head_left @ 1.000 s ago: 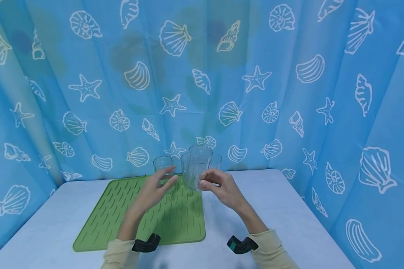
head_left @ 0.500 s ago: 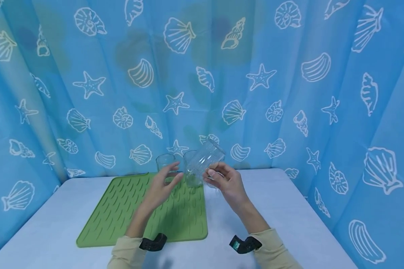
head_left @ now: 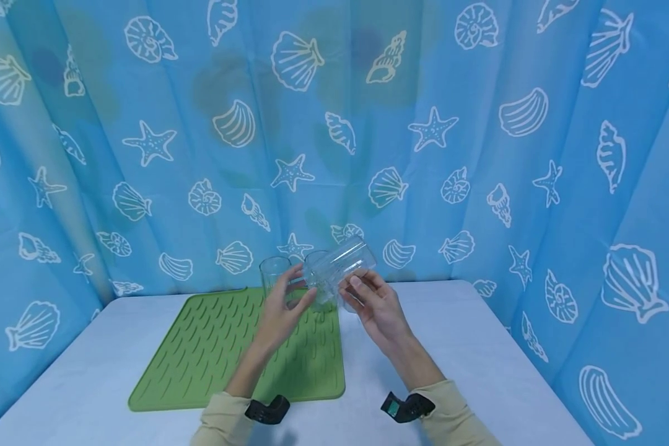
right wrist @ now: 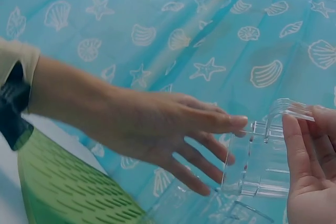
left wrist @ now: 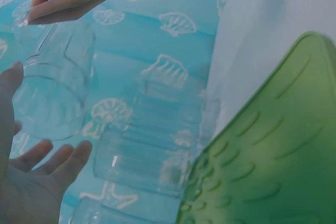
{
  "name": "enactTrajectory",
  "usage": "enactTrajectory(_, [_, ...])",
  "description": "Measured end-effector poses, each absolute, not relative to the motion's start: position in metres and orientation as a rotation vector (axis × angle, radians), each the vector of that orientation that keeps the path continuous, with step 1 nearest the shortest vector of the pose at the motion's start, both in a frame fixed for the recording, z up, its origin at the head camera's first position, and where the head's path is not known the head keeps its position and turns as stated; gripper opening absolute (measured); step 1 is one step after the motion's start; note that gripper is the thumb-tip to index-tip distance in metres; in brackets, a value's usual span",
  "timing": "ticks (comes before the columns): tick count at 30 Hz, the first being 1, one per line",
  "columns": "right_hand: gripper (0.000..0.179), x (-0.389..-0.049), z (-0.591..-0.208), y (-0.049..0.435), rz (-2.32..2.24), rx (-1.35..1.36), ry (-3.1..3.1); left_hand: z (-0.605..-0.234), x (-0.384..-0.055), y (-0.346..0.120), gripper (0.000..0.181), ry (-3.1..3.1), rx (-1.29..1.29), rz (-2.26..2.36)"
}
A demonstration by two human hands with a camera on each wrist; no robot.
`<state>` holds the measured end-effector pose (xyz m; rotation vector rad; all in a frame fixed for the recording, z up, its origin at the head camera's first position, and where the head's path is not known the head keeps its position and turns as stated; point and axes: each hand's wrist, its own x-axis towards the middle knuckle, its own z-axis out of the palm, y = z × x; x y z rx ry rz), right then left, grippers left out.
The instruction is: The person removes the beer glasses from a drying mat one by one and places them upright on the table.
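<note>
My right hand [head_left: 378, 306] pinches a clear glass mug [head_left: 342, 259] by its handle [right wrist: 286, 107], which shows in the right wrist view. Raised above the back of the table, the mug tilts with its upper end to the right. My left hand [head_left: 279, 316] has its fingers spread and reaches toward the mug's lower left end; in the right wrist view the fingertips [right wrist: 239, 123] are right at that end. Behind the left hand, another clear glass [head_left: 274, 266] stands at the back of a green ridged mat [head_left: 201, 353]. A further glass [left wrist: 142, 156] shows below the mug in the left wrist view.
The mat lies on a white-covered table [head_left: 440, 347], to the left of its middle. A blue curtain [head_left: 334, 80] with white shells and starfish hangs behind and along both sides. Each wrist wears a black device [head_left: 407, 407].
The right hand has tipped the mug from nearly upright to a rightward slant. The left hand has moved right, closer to the mug's lower end.
</note>
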<state>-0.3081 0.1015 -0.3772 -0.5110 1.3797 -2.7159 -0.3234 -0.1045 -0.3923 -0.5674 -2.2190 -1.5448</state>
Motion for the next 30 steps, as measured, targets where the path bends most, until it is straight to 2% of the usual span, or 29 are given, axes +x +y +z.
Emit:
enactTrajectory(7, [0.012, -0.307, -0.375, 0.099, -2.739, -0.440, 1.222, -0.399, -0.322, -0.095, 0.081, -2.096, -0.580, -1.683])
enactTrajectory(21, [0.015, -0.303, -0.365, 0.116, -2.523, -0.566, 1.490, -0.386, -0.318, -0.100, 0.077, -1.957, -0.598, -1.605])
enactTrajectory(28, [0.017, -0.305, -0.363, 0.125, -2.442, -0.618, 1.693, -0.353, -0.287, -0.092, 0.075, -1.980, -0.525, -1.726])
enactTrajectory(30, [0.018, -0.305, -0.362, 0.128, -2.440, -0.623, 1.733, -0.355, -0.291, -0.092, 0.074, -1.976, -0.508, -1.738])
